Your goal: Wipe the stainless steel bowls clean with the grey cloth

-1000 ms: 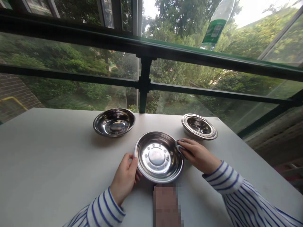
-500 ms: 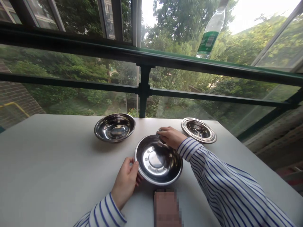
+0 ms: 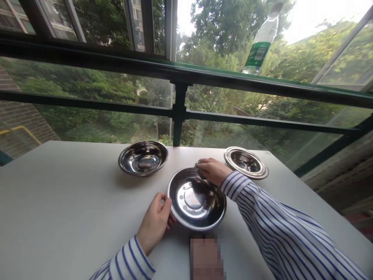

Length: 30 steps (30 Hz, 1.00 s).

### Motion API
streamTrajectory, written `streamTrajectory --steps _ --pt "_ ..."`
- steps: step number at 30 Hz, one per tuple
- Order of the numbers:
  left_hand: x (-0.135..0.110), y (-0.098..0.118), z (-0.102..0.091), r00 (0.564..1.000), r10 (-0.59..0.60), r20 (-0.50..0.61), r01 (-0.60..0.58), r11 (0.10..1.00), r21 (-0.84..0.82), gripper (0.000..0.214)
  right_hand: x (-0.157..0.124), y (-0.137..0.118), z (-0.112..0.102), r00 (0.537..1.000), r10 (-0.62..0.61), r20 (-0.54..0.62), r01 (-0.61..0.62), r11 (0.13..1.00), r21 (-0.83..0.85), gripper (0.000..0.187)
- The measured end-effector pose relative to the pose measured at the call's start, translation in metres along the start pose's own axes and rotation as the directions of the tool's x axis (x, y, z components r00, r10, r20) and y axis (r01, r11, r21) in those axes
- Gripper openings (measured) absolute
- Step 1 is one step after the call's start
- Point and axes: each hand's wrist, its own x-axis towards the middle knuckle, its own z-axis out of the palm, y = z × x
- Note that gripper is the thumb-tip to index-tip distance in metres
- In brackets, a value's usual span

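A shiny stainless steel bowl [image 3: 194, 196] sits on the white table in front of me, slightly tilted toward me. My left hand [image 3: 155, 219] grips its left rim, thumb on top and fingers curled underneath. At the far right rim is my right hand [image 3: 214, 171], its fingers bent over the edge and partly inside the bowl. A small greyish bit shows by its fingertips, too small to name; the palm side is hidden. Another steel bowl [image 3: 142, 158] stands behind to the left. To the back right are nested steel bowls [image 3: 246, 162] with wide rims.
A phone-like object [image 3: 205, 256], blurred by pixels, lies on the white table [image 3: 72, 202] near its front. Behind the table runs a dark green railing [image 3: 116, 64] with glass panes. A plastic bottle [image 3: 259, 50] with a green label stands on the rail.
The whole view has shifted slightly, moving everything a little right and down. Both hands keep nearly the same places on the bowl.
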Motion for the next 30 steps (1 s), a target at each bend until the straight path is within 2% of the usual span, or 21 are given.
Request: streamTrajectory --steps 3,6,16,21,26,28,30 --pt "-0.001 0.0 0.001 1.0 -0.002 -0.023 0.002 1.0 -0.025 0.025 0.026 -0.018 0.005 0.998 -0.055 0.005 0.056 0.998 -0.006 0.023" --pt "0.0 -0.001 0.002 0.999 -0.007 -0.035 0.005 0.999 -0.052 0.027 0.035 -0.03 0.008 0.995 -0.1 0.011 0.1 0.995 -0.012 0.024" --pt "-0.001 -0.003 0.008 1.0 0.013 -0.014 -0.014 0.998 -0.055 0.023 0.003 0.003 -0.002 0.999 -0.046 0.02 0.047 0.996 -0.079 0.026" --pt "0.001 -0.003 0.007 1.0 0.027 0.004 -0.026 0.998 -0.051 0.023 0.02 -0.024 0.001 0.994 -0.107 0.031 0.109 0.99 -0.094 0.025" --pt "0.001 -0.004 0.006 1.0 0.021 0.012 -0.02 0.998 -0.064 0.027 0.027 -0.059 0.002 0.965 -0.254 0.069 0.259 0.963 -0.078 0.026" --pt "0.002 -0.005 0.007 1.0 0.026 0.017 -0.026 0.998 -0.05 0.026 0.025 -0.061 0.001 0.957 -0.277 0.084 0.283 0.956 -0.076 0.027" --pt "0.003 -0.007 0.007 0.999 0.037 0.018 -0.036 0.999 -0.034 0.025 0.024 -0.053 0.0 0.967 -0.239 0.09 0.247 0.965 -0.092 0.028"
